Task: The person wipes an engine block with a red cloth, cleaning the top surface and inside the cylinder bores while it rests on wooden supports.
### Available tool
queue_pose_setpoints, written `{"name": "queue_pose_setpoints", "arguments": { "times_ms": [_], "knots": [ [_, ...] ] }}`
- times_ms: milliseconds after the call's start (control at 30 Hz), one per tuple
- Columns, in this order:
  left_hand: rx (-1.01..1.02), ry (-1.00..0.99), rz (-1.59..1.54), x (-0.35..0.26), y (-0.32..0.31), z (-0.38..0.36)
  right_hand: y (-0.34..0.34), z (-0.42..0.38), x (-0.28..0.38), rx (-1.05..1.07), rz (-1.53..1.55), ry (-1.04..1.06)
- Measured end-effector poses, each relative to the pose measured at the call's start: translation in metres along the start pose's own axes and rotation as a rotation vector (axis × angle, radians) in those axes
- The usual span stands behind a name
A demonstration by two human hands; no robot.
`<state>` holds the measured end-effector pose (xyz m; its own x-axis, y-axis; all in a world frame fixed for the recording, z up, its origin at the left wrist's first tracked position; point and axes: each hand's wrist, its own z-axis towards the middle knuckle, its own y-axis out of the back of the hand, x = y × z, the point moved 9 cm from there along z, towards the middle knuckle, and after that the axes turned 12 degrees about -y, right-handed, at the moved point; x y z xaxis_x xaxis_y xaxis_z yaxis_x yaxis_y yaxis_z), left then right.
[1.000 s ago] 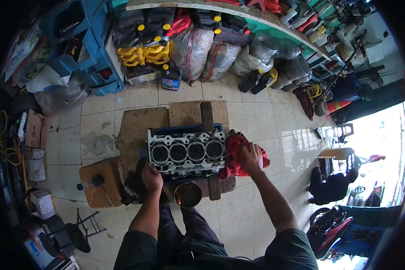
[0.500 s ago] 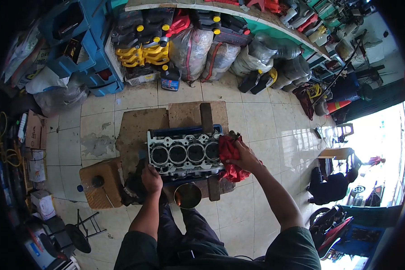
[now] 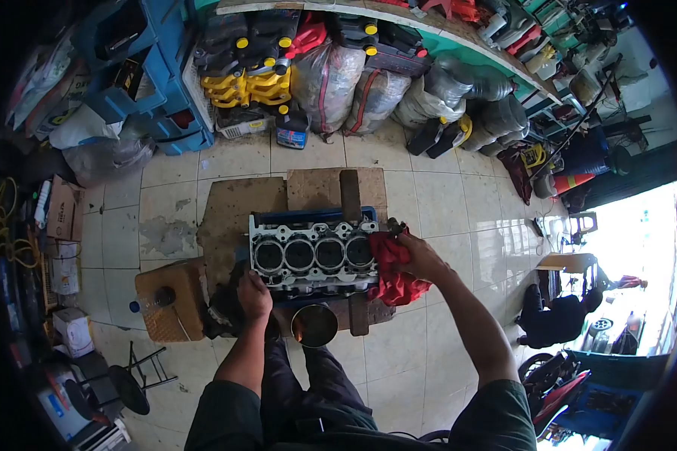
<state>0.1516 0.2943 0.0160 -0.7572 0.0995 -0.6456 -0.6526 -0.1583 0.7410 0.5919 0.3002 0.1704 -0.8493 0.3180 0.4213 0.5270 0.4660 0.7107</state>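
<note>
An engine block (image 3: 315,255) with a row of several round bores lies in front of me, its bored face upward. At its near left corner my left hand (image 3: 255,296) is closed on the edge, thumb on top. My right hand (image 3: 423,261) grips a bunched red cloth (image 3: 393,284) against the block's right end. The cloth drapes down that end and hides part of it. Below the block, a round metal pan (image 3: 314,326) sits close to my legs.
Cardboard (image 3: 241,197) and wooden bars (image 3: 349,194) lie under and around the block. To the left, a plastic bottle (image 3: 158,299) rests on a brown box (image 3: 174,319). A stool (image 3: 132,387) stands at lower left. Another person (image 3: 560,317) is far right. Jugs and sacks (image 3: 327,83) line the back.
The whole view has shifted slightly. My right hand and the red cloth have moved a little to the right. My left hand stays on the block's corner.
</note>
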Motion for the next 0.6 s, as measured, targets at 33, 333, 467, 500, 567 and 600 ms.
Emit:
{"name": "queue_pose_setpoints", "arguments": {
  "times_ms": [33,333,467,500,567,600],
  "knots": [
    [0.001,0.001,-0.013,-0.002,-0.001,-0.003,0.002,-0.002,-0.013,0.000,0.000,-0.007],
    [0.016,0.029,0.015,0.000,-0.003,-0.004,0.121,-0.073,-0.060,-0.750,0.058,-0.269],
    [-0.028,0.044,0.016,-0.003,0.001,-0.003,0.078,-0.065,0.033,-0.795,-0.107,-0.239],
    [-0.031,0.046,0.016,-0.005,0.002,-0.002,0.041,-0.040,0.031,-0.755,-0.105,-0.183],
    [-0.050,0.037,0.017,-0.008,0.006,-0.002,-0.004,-0.012,0.085,-0.687,-0.198,-0.120],
    [-0.050,0.036,0.018,-0.009,0.007,-0.002,-0.023,-0.004,0.100,-0.462,-0.308,-0.283]
  ]
}}
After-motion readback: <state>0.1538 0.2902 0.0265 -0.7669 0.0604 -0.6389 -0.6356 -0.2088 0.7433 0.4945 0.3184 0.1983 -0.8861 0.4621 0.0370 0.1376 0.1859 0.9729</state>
